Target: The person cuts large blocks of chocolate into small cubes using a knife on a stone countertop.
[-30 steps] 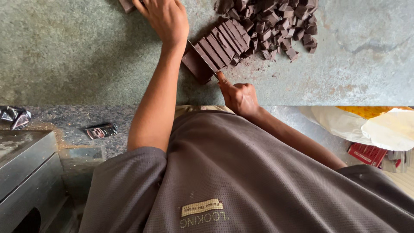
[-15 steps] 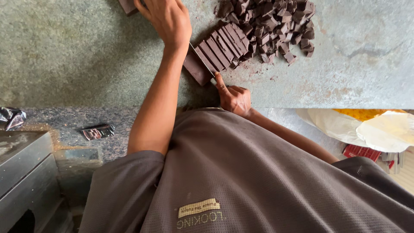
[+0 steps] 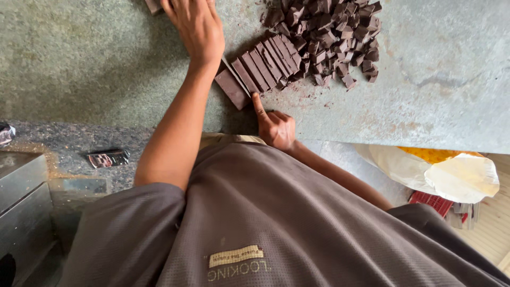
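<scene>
A row of dark chocolate slabs (image 3: 260, 69) lies on a grey-green stone surface (image 3: 95, 64), seen from above. The slabs lean on one another like fallen dominoes, running diagonally up toward a loose pile of chopped chocolate (image 3: 332, 34) near the top edge, which the last slab touches.

The right hand (image 3: 276, 127) rests at the near edge of the surface, just below the row. Its grip is mostly curled shut, holding nothing; only the index finger (image 3: 258, 103) is stretched out, its tip touching the near end of a slab close to the lower end of the row.

The left hand (image 3: 196, 26) reaches farther across the surface, its back to the camera, just beside the left end of the row. A thin pale strip (image 3: 234, 74) runs out from under it across the slabs; what it is cannot be told. The fingers run out of view at the top, so whether this grip is apart or closed on something cannot be told. A small brown block (image 3: 153, 5) lies just left of it at the top edge.

Below is the person's grey shirt (image 3: 276, 228). A dark wrapper (image 3: 108, 158) lies on a speckled ledge at left, beside a metal box (image 3: 21, 196). A white bag (image 3: 441, 172) sits at right, below the surface.
</scene>
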